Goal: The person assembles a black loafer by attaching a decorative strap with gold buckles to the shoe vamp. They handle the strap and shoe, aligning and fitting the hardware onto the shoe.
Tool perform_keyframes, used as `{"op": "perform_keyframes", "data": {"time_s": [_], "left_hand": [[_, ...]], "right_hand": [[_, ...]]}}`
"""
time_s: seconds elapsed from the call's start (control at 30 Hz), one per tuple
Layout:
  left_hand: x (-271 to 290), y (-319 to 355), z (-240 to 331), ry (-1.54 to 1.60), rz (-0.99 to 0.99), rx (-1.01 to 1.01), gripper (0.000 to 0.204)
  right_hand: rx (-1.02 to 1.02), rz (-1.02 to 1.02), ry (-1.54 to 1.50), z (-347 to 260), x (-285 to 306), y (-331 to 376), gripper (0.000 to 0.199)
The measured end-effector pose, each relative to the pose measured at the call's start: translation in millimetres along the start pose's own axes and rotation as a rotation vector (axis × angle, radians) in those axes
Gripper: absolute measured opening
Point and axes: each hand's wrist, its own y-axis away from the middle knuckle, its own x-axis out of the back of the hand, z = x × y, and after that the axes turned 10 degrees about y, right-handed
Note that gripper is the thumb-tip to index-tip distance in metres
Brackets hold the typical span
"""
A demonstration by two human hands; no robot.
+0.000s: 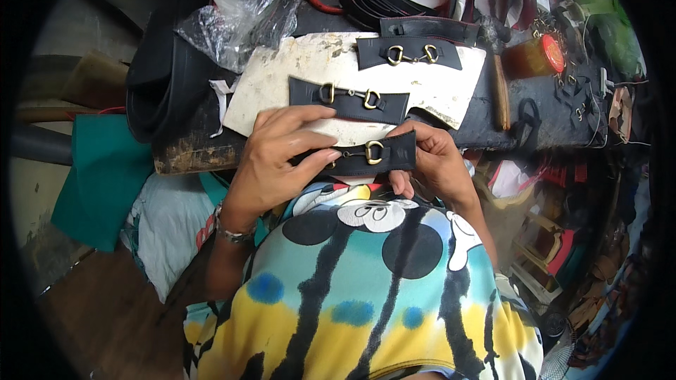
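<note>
Both hands meet over a black leather strap with a brass buckle (373,155), held just above the near edge of the bench. Left hand (282,158) lies curled over the strap's left end, fingers pressing it; right hand (433,162) pinches the right end, thumb underneath. Beyond, two matching black buckled straps (348,102) (408,53) rest on a worn white cutting board (282,81).

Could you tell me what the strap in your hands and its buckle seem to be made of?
Strap: probably leather or a look-alike, matt black, with a stitched edge and a slight bend. Buckle: metal, brass-coloured, with bright glints. Both hands, left and right, pinch the strap.
</note>
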Motion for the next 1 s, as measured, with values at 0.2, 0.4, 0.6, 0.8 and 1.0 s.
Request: {"op": "perform_keyframes", "data": {"time_s": [0.2,0.4,0.6,0.8,1.0], "left_hand": [[-25.0,-20.4,13.2,0.121,-0.157,0.127,0.032],[-30.0,-17.0,13.1,0.265,-0.150,0.289,0.032],[-31.0,-17.2,12.2,0.668,-0.095,0.527,0.030],[-26.5,-19.6,14.2,0.858,-0.117,0.654,0.026],[-31.9,-14.4,14.5,0.823,-0.154,0.385,0.023]], "right_hand": [[-0.005,-0.018,0.084,2.5,-8.7,-1.9,0.018],[-0.021,0.052,0.417,-7.2,-12.6,1.4,0.015],[0.483,0.139,1.202,-0.7,-11.9,-4.8,0.026],[0.497,0.176,1.193,0.8,-13.3,-1.9,0.019],[-0.148,0.098,0.379,-23.9,-15.4,9.1,0.010]]}}
